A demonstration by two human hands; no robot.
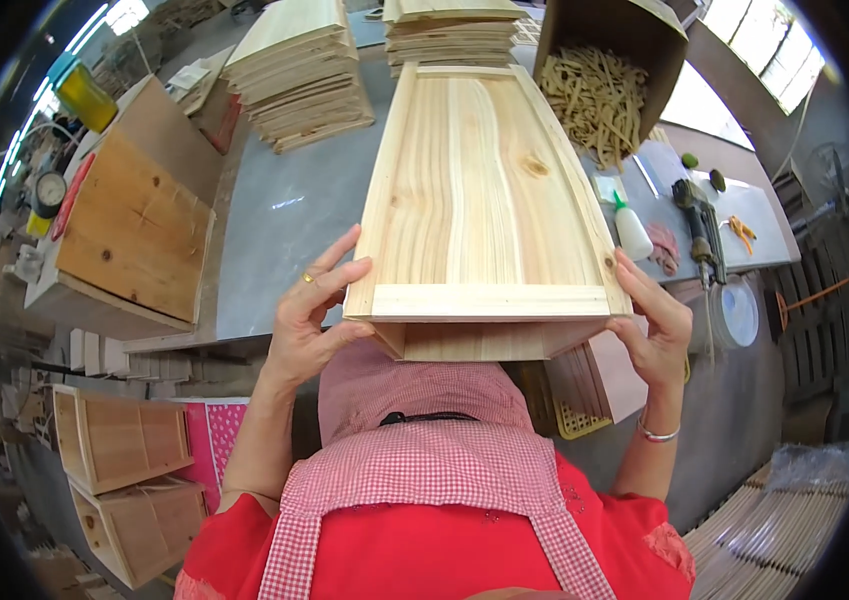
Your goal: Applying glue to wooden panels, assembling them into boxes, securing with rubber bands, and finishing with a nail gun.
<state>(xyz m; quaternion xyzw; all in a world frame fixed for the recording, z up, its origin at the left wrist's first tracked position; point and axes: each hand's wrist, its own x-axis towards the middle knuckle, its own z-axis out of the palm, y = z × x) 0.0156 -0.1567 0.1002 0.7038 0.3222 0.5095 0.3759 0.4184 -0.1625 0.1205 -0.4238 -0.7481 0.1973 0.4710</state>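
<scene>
A pale wooden box (464,190) with a framed panel on top lies before me, its near side open toward my body. My left hand (314,308) grips its near left corner, fingertips on the upper edge and thumb underneath. At the near right corner my right hand (652,322) holds on in the same manner, fingers at the side and thumb below. The inside of the box shows only as a narrow dark gap under the front rail. Its far end reaches the stacked panels on the table.
Stacks of wooden panels (299,75) stand at the back of the grey table (274,215). On the right are a carton (629,25) of wood strips, a white glue bottle (630,230), a power tool (696,220) and orange-handled pliers (741,232). Wooden boxes (129,445) sit lower left.
</scene>
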